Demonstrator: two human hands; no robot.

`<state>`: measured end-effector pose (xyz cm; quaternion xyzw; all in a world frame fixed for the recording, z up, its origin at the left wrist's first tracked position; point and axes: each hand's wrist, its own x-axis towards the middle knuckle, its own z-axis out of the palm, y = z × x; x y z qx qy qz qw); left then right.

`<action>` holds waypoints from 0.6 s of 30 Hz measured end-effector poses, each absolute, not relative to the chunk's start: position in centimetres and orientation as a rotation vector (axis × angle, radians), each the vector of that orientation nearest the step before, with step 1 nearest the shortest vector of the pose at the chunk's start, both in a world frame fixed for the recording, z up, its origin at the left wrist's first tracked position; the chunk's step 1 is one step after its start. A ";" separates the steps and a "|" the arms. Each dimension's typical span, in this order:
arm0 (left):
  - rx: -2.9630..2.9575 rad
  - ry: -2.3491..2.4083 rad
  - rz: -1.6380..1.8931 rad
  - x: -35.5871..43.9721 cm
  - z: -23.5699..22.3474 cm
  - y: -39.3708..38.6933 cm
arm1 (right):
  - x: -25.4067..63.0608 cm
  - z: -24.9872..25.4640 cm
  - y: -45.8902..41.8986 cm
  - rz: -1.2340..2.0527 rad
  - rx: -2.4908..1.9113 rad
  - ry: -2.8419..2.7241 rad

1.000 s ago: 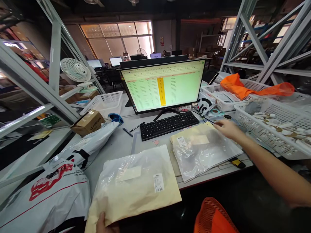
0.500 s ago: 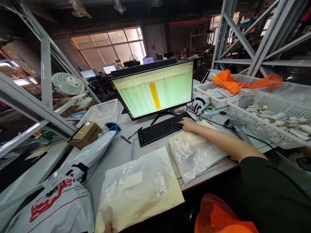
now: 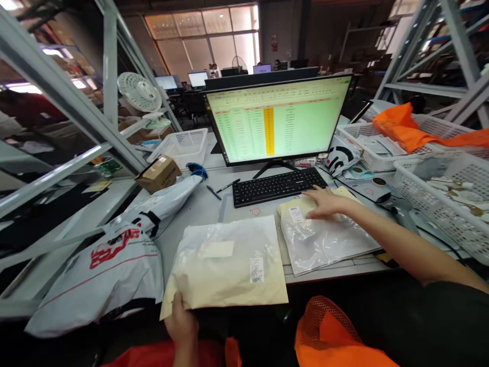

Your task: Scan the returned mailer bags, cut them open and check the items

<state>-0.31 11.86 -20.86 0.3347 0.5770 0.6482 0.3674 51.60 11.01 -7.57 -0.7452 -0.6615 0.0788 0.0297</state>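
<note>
My left hand (image 3: 182,322) pinches the lower left corner of a plastic-wrapped yellow packet (image 3: 229,290), thumb on top, fingers hidden underneath. This packet lies at the desk's front edge and bears a white barcode label (image 3: 256,270). My right hand (image 3: 324,201), fingers stretched out and apart, hovers over or rests on a second plastic-wrapped packet (image 3: 317,250); contact is unclear. Just beyond its fingertips is the black keyboard (image 3: 267,188). Behind that stands a monitor (image 3: 301,127) with a spreadsheet on its screen.
White plastic bags (image 3: 126,275) and a small cardboard box (image 3: 158,173) sit at left. Two pens (image 3: 214,192) lie left of the keyboard. White baskets (image 3: 451,199) and a handheld scanner (image 3: 405,216) are on the right. Metal rack posts (image 3: 110,66) flank the desk.
My right hand has come back from the keyboard over the second packet, its fingers spreading. More of my left hand shows at the first packet's corner. The whole view has shifted.
</note>
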 end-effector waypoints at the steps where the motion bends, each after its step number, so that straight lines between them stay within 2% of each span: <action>1: 0.831 1.511 1.640 -0.4 -20.8 11.9 | 51.2 -7.9 10.3 0.303 -2.289 -2.070; 6: 0.880 1.489 1.573 -0.2 -20.2 11.0 | 49.6 -7.8 8.5 0.161 -2.166 -2.177; 12: 0.510 1.175 1.691 1.0 -19.4 7.7 | 48.7 -2.8 5.3 -0.179 -1.926 -2.043; 15: 0.355 0.928 1.692 2.0 -19.2 5.8 | 44.5 -0.3 4.5 -0.109 -1.782 -1.928; 18: 0.311 0.737 1.647 3.3 -19.7 3.8 | 36.2 -0.4 5.7 0.040 -1.674 -1.988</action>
